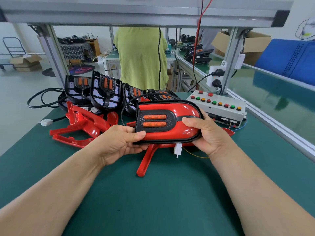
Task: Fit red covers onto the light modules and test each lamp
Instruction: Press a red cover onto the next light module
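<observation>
Lamp assy point(184, 114), a red cover seated on a black light module, is held up off the green mat point(153, 193) at about the centre of view. Its long axis runs L-R, nearly level. The squared end, w/ a black panel and two amber lenses point(154, 120), points to the person's left; the rounded end points right. The face is tilted up toward the camera. Left hand point(119, 142) grips the squared end: thumb point(136, 134) lies on the lower front corner by the black rim, other fingers curled underneath, mostly hidden. Right hand point(206, 132) wraps the rounded end: thumb point(190, 120) lies across the red face just beside the black centre strip, fingers go round the back, out of sight. So both thumbs are on top and the lamp sits between the two palms. A white connector point(177, 149) hangs below its lower edge on thin wires. Directly under the lamp another red cover point(146, 160) lies on the mat. A pile of loose red covers point(81, 125) is to the left. Behind it, a row of bare black modules point(105, 89) w/ amber lenses stands leaning, black cables around them. To the right rear is a grey test box point(219, 111) w/ red, green and yellow buttons. Beyond the bench a person in a green top point(141, 57) stands.
</observation>
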`<action>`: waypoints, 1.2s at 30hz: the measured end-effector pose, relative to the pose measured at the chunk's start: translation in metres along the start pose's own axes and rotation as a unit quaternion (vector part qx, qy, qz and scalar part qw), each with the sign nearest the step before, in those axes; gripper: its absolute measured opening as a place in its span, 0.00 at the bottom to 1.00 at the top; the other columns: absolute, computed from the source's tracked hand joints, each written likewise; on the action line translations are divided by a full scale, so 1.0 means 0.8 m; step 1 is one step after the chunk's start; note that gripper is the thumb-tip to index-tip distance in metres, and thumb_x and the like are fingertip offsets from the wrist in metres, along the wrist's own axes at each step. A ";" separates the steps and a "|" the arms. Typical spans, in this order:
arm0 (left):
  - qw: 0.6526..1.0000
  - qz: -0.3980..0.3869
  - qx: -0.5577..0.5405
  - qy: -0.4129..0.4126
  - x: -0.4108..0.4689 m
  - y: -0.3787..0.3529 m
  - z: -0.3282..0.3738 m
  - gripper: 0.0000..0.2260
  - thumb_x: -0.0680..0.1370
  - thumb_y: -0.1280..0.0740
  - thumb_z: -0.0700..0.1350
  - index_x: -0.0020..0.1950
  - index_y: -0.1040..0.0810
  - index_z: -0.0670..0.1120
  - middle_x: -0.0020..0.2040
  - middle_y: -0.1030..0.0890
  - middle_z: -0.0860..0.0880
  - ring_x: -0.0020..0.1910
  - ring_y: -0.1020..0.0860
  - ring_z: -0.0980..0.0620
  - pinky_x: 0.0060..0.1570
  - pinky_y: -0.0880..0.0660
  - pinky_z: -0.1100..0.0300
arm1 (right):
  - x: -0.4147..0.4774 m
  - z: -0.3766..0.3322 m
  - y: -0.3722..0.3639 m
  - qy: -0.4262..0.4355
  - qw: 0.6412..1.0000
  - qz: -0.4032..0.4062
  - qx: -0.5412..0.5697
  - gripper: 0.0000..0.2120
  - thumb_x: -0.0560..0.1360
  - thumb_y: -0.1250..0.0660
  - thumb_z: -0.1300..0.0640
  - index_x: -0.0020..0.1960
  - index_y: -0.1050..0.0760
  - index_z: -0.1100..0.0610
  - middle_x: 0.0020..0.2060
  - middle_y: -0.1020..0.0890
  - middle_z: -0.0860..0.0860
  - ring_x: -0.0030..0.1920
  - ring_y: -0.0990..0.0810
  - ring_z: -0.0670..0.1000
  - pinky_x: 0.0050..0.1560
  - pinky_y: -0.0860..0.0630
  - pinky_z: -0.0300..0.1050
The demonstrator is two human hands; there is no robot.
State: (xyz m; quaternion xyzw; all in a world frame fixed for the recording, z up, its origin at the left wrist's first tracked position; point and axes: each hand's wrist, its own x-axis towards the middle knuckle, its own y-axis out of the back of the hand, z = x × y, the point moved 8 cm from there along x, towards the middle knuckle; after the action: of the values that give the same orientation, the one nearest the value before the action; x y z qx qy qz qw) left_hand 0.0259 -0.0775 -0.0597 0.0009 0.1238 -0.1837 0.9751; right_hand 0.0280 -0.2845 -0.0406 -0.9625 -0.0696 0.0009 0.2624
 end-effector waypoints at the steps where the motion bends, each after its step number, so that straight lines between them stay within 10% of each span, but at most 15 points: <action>1: 1.000 0.002 0.003 -0.003 -0.001 0.000 0.001 0.15 0.70 0.29 0.45 0.52 0.17 0.38 0.47 0.14 0.40 0.38 0.16 0.50 0.39 0.19 0.62 | 0.000 -0.001 0.000 0.000 1.000 0.000 0.001 0.34 0.63 0.27 0.70 0.69 0.27 0.61 0.54 0.18 0.61 0.53 0.17 0.61 0.50 0.17 0.57; 25: 0.999 -0.042 0.019 -0.010 -0.004 0.004 0.003 0.22 0.68 0.26 0.50 0.57 0.19 0.39 0.49 0.15 0.42 0.37 0.19 0.53 0.36 0.21 0.64 | -0.004 0.000 -0.007 -0.005 0.999 -0.032 0.010 0.32 0.67 0.30 0.68 0.71 0.30 0.63 0.64 0.22 0.66 0.59 0.20 0.63 0.59 0.21 0.61; 29: 0.994 -0.065 0.083 -0.033 -0.008 0.009 0.012 0.36 0.56 0.18 0.61 0.57 0.18 0.42 0.49 0.15 0.44 0.40 0.19 0.54 0.40 0.21 0.62 | -0.004 -0.003 -0.007 0.005 0.999 -0.038 0.036 0.28 0.66 0.28 0.66 0.67 0.25 0.62 0.58 0.18 0.63 0.55 0.17 0.61 0.53 0.18 0.58; 36: 0.967 -0.067 0.243 -0.040 -0.010 0.011 0.012 0.16 0.69 0.21 0.40 0.54 0.16 0.53 0.48 0.15 0.52 0.41 0.19 0.61 0.44 0.23 0.62 | -0.004 -0.006 -0.004 0.005 0.998 -0.040 0.052 0.29 0.64 0.27 0.63 0.65 0.24 0.61 0.56 0.16 0.62 0.54 0.16 0.60 0.49 0.18 0.55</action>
State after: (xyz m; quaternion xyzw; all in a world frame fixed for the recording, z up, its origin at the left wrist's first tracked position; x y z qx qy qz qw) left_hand 0.0242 -0.0671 -0.0491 0.2222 0.0366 -0.2730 0.9353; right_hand 0.0243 -0.2850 -0.0348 -0.9438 -0.1065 -0.0108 0.3126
